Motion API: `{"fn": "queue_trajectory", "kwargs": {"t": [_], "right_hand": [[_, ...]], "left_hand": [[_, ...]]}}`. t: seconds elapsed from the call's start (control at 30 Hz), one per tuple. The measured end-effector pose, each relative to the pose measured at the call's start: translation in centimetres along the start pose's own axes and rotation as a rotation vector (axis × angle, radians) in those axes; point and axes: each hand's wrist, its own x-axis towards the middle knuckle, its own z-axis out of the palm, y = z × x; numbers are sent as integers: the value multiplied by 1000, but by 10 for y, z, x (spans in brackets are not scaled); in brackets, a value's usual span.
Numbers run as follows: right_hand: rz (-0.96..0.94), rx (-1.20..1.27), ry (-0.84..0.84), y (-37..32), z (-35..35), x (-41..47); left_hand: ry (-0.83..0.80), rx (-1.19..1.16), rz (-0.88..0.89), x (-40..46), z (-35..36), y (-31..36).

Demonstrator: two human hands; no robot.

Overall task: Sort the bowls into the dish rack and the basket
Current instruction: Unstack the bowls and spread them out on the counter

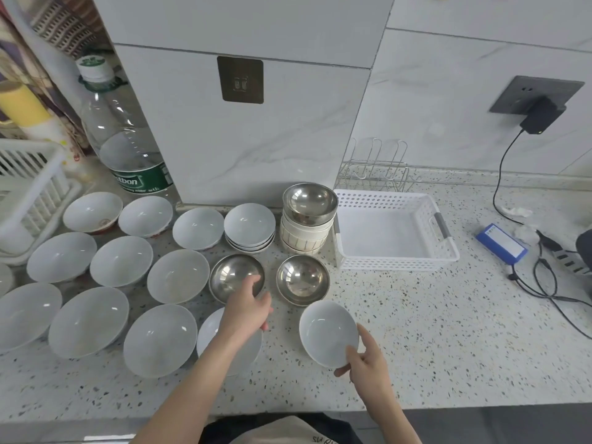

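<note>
A: Your right hand (368, 363) pinches the near rim of a round white ceramic bowl (328, 333), tilted up off the speckled stone worktop (432, 347) near its front edge. Your left hand (248, 307) curls on the rim of a round steel bowl (235, 278).

B: So you're mid-pick?

A: I'd say so. Next, carry the white one to the white perforated plastic basket (397, 262) by the back edge, which holds 0 bowls.

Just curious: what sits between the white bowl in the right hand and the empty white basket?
Only bare speckled counter lies between the white bowl and the basket, in the head view.
</note>
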Motion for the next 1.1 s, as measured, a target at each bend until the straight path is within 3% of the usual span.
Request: {"fn": "queue_trajectory", "kwargs": {"t": [0.33,0.8,1.0,1.1], "right_hand": [[-64,-104,-129,-12,39,-1],[-38,-130,-173,-12,40,5],[-16,-173,71,-31,22,39],[38,-145,76,-50,17,64]], "left_hand": [[96,-190,-59,-21,-29,-38],[104,-225,-78,-15,-31,-44],[127,-258,-82,-11,-37,-36],[136,-282,-80,-10,-39,-32]]}}
